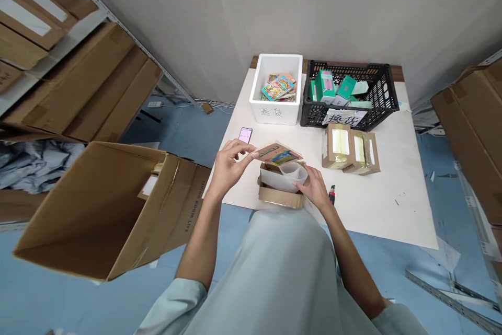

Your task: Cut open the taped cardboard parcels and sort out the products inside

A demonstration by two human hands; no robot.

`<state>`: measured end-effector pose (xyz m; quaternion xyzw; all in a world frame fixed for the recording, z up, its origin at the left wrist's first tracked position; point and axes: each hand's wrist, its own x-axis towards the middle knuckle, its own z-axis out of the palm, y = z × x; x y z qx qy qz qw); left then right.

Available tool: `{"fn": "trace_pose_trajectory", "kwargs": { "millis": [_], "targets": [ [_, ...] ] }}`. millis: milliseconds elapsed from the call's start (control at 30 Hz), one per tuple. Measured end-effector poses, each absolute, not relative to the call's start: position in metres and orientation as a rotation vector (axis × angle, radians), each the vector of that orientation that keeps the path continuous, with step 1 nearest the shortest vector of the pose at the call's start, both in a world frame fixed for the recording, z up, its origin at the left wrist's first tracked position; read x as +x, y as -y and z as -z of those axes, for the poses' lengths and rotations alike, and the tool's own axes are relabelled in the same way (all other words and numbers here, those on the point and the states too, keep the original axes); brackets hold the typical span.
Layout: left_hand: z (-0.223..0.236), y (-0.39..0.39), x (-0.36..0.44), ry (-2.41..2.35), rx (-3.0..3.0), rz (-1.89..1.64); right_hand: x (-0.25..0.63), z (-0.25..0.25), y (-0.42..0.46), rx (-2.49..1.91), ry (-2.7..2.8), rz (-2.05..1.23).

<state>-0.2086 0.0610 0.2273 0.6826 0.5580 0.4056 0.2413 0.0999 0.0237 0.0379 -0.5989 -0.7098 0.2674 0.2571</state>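
Note:
My left hand [232, 163] pinches the left corner of a thin book [279, 154] with a tan cover and a blue and yellow picture. The book is held tilted above a small opened cardboard box [280, 199] at the table's front edge. At the box's right side, my right hand [315, 186] has its thumb and fingers closed on a white wrapping sheet [280, 180], which curls up out of the box. What lies under the sheet is hidden. A red and black box cutter [332, 195] lies just right of my right hand.
On the white table [392, 209] stand a white foam box [275, 113] of booklets, a black crate [386, 97] of green boxes and two taped cartons [351, 154]. A phone [245, 135] lies left. One large open carton [172, 204] stands left of the table, near loaded shelves [74, 37].

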Motion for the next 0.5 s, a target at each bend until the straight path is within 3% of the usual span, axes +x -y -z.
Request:
{"fn": "trace_pose_trajectory", "kwargs": {
  "millis": [267, 500],
  "targets": [
    [-0.207, -0.061, -0.192, -1.443, 1.06, -1.308, 0.094, -0.128, -0.018, -1.431, 1.444, -0.851],
    [-0.23, -0.075, -0.189, -1.276, 1.163, -1.102, 0.094, -0.168, -0.017, -1.354, 1.229, -0.904]
  ]
}}
